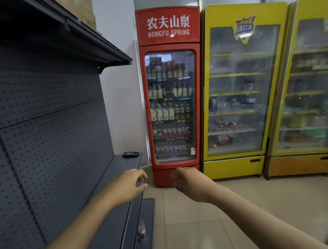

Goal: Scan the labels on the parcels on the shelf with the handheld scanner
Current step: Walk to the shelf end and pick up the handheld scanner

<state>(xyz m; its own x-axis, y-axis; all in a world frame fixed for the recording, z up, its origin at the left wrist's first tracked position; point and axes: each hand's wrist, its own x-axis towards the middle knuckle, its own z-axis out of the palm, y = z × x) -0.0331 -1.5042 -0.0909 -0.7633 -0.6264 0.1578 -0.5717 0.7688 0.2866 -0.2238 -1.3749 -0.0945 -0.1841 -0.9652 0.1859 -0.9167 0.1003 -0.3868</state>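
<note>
A small black handheld device [131,154], likely the scanner, lies at the far end of the dark grey shelf [121,164] on my left. My left hand [129,184] hovers over the shelf's front edge, fingers loosely curled, holding nothing, well short of the device. My right hand [186,180] hangs in the air to the right of the shelf, fingers loosely curled and empty. No parcels show on this shelf level. Brown cardboard [79,7] sits on top of the shelf unit at the upper left.
A red drinks fridge [168,30] stands straight ahead, with two yellow fridges [243,13] to its right. A small water bottle [142,229] stands on the lowest shelf step. The perforated back panel [47,129] fills the left. Beige tiled floor [210,225] spreads to the right.
</note>
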